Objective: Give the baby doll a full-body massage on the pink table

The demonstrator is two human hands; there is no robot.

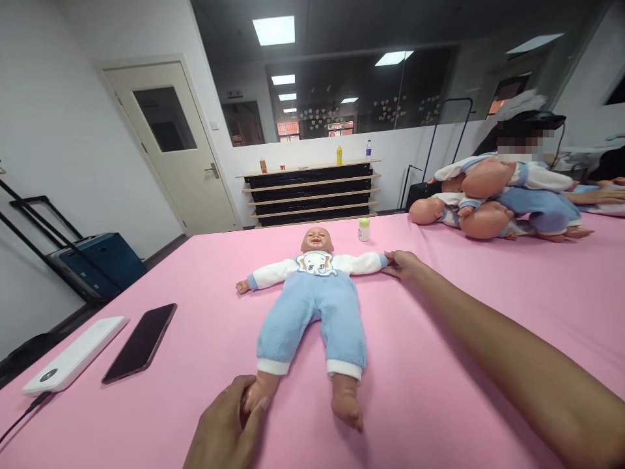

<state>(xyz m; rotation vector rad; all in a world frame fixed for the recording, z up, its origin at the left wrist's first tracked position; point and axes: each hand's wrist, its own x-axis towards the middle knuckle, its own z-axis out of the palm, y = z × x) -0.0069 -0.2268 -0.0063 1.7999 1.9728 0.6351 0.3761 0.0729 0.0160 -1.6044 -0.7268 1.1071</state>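
A baby doll [312, 296] in a blue and white outfit with an elephant bib lies on its back on the pink tabletop [415, 365], head away from me. My left hand [229, 417] is closed around the doll's foot on the left side. At the end of its outstretched arm on the right, my right hand [403, 264] grips the doll's hand by the blue cuff. The doll's other arm is spread out to the left, and its other leg lies free on the cloth. A small white bottle with a green cap [364, 230] stands beyond the doll's arm.
A black phone [140, 342] and a white power bank [75, 355] with a cable lie at the left. Several more dolls [488, 218] are heaped at the far right, near another person [522, 130]. Behind the table stand a low shelf [312, 189] and a suitcase [97, 264].
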